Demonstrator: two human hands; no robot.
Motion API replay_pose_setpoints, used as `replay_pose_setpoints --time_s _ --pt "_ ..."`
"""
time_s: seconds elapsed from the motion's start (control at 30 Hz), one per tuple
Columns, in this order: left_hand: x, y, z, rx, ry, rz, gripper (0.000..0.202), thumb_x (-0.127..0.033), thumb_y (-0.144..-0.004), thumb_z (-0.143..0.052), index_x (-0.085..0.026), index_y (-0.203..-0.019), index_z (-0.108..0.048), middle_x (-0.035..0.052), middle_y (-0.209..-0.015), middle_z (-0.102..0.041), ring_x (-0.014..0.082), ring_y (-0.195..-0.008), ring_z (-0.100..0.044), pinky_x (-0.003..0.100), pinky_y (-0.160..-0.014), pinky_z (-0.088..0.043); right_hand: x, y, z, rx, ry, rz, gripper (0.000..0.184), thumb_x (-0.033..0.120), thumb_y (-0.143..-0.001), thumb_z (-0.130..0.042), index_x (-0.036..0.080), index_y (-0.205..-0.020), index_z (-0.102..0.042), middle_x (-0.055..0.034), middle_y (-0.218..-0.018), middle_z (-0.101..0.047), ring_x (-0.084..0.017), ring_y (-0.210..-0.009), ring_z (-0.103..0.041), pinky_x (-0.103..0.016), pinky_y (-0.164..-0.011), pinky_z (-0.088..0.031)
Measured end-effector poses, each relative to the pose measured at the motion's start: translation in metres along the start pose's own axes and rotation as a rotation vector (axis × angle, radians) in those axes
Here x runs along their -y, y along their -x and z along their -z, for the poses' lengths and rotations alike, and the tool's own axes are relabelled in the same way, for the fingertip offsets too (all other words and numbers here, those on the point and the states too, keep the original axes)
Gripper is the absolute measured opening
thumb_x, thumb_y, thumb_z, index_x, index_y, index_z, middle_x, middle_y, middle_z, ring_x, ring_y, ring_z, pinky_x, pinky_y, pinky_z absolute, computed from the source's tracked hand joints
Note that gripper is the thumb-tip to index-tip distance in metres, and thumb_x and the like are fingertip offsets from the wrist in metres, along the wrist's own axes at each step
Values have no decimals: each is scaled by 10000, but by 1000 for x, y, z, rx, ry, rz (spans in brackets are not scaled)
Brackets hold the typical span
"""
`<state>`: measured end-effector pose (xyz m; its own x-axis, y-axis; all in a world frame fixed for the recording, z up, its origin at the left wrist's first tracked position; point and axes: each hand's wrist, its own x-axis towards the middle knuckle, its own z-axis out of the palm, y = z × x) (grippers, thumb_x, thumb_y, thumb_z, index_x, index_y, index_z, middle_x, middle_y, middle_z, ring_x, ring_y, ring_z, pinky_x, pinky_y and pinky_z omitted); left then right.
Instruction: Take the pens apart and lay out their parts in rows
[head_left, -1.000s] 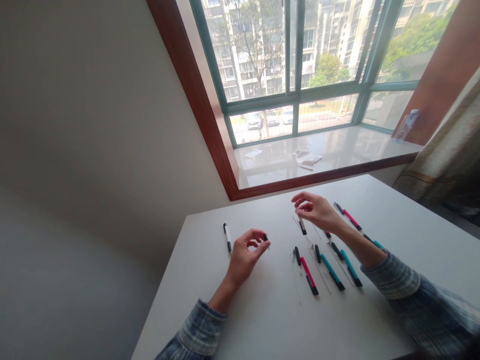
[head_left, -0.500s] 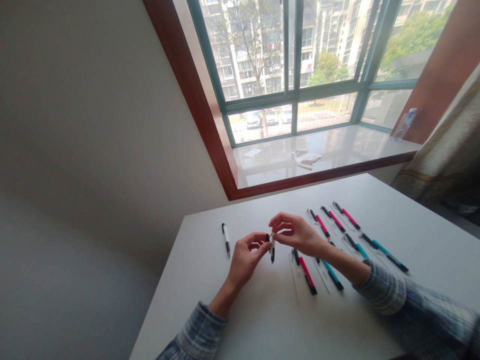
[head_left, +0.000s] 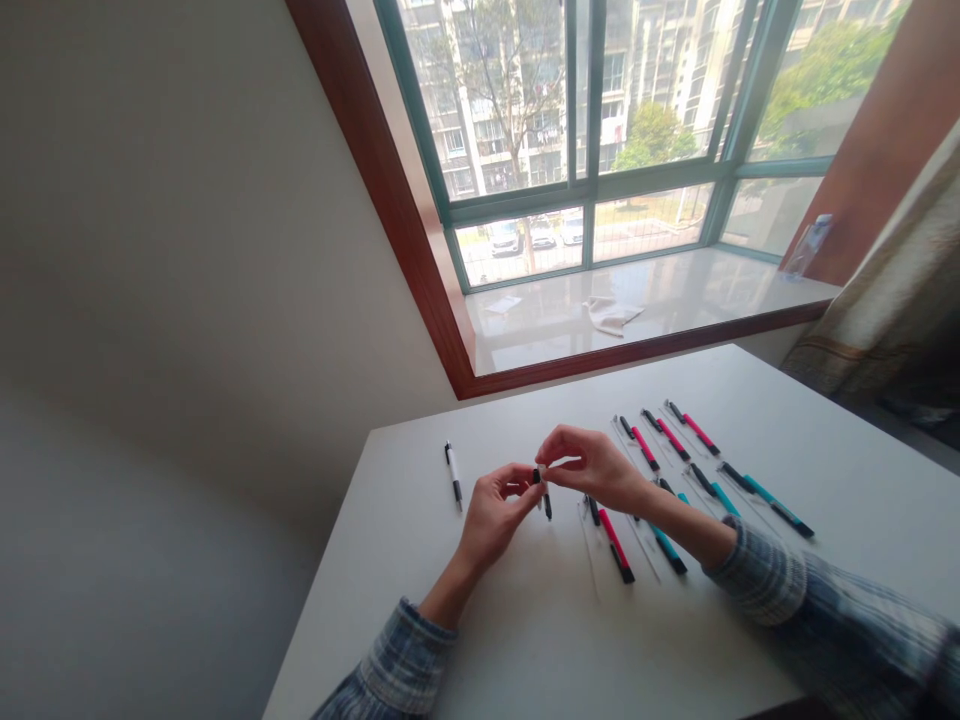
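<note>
My left hand (head_left: 493, 517) is closed in a pinch on a short black pen part (head_left: 537, 476). Fingertip to fingertip with it, my right hand (head_left: 596, 470) pinches a white-and-black pen barrel (head_left: 547, 507), whose dark end points down above the table. The fingers hide much of both parts, and I cannot tell whether they are joined. A white pen with black ends (head_left: 453, 476) lies left of my hands. Under and beside my right forearm lie pen pieces, among them a pink barrel (head_left: 616, 546) and a teal barrel (head_left: 667, 549), with black parts and thin refills.
More pen sets, such as a pink barrel (head_left: 701, 434) and a teal barrel (head_left: 780, 508), lie in rows on the white table (head_left: 525, 640). Behind it, the window sill (head_left: 675, 290) bears a cloth (head_left: 611, 316) and a clear bottle (head_left: 810, 248). A wall stands at the left.
The black part and the barrel have shifted and tilted slightly between my fingertips, with the right fingers now closer to the black part. The pens on the table lie as before.
</note>
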<state>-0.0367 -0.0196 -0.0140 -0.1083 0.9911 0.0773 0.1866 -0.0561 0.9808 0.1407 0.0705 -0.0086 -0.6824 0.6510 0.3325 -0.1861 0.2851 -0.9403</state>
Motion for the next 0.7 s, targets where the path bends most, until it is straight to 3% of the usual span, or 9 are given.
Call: replay_pose_setpoints --time_s 0.1,0.23,0.33,0.43,0.7 --pt "2 1 1 -13 5 -4 270 -379 -803 -801 -139 -923 -767 67 -890 -749 176 -771 -669 294 -759 -563 3 0 6 4 101 10 299 425 -867 -737 189 -1038 -672 -66 -1029 -727 -224 -966 -725 -382 -841 -631" --pt "5 2 4 -55 -7 7 277 -397 -800 -799 -145 -911 -764 63 -882 -743 184 -798 -678 311 -803 -564 6 1 40 -144 542 38 191 378 -944 -623 217 -973 -723 -50 -1002 -751 -204 -874 -715 -361 -810 -592" --pt "3 3 5 -88 -14 8 293 -416 -789 -802 -149 -904 -764 69 -889 -745 198 -821 -689 324 -815 -567 4 6 76 -158 847 -111 167 322 -910 -633 214 -876 -756 -46 -906 -762 -201 -799 -692 -322 -756 -544" --pt "1 4 5 -85 -1 8 302 -429 -788 -802 -152 -902 -761 81 -910 -754 214 -857 -699 339 -835 -568 2 12 97 -90 966 -276 179 339 -886 -648 226 -852 -783 -26 -813 -764 -188 -745 -683 -282 -711 -506" --pt "2 4 6 -92 -14 -19 305 -436 -813 -785 -155 -928 -750 74 -909 -751 203 -857 -690 327 -826 -560 -2 12 81 -32 982 -363 188 356 -875 -658 230 -860 -797 -41 -848 -780 -202 -768 -690 -289 -699 -467"
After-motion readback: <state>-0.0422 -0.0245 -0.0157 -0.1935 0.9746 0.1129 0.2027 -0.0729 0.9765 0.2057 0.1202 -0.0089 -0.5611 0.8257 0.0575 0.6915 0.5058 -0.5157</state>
